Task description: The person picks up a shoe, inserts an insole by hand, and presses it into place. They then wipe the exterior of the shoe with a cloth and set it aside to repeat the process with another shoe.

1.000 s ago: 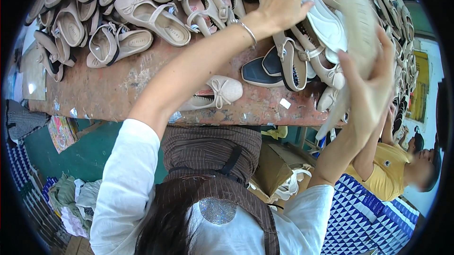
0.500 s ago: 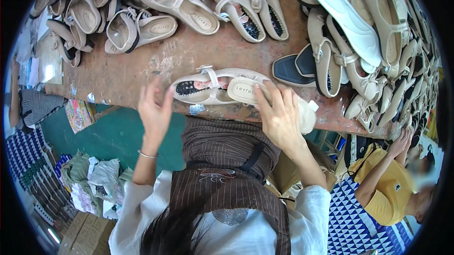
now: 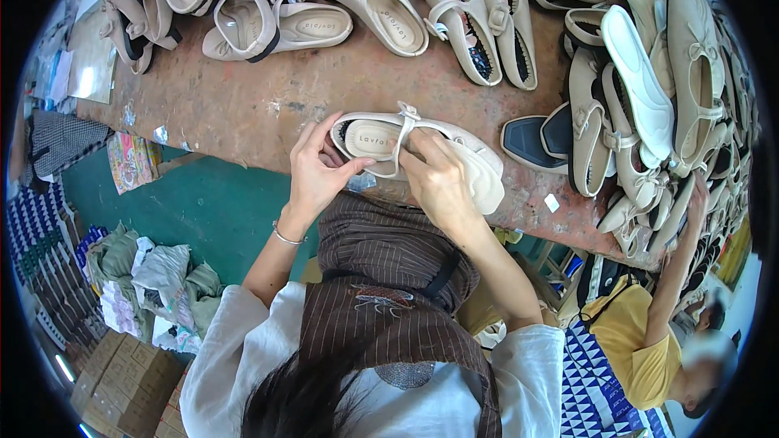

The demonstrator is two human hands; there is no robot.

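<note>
Workbench (image 3: 243, 105) of worn reddish-brown board ran across my view, its far side and right end heaped with beige strap shoes (image 3: 357, 0), one white sole (image 3: 641, 81) lying upturned among them. Below the near edge I saw green floor (image 3: 203, 211), a pile of cloth (image 3: 154, 276) and cardboard boxes (image 3: 122, 381); another person in a yellow top (image 3: 633, 340) reached up at the right. Both forearms rose from below to one beige shoe (image 3: 381, 142) at the bench's near edge. My left hand (image 3: 316, 174) pinched its heel rim, fingers curled shut; my right hand (image 3: 438, 178) closed over its strap and toe
</note>
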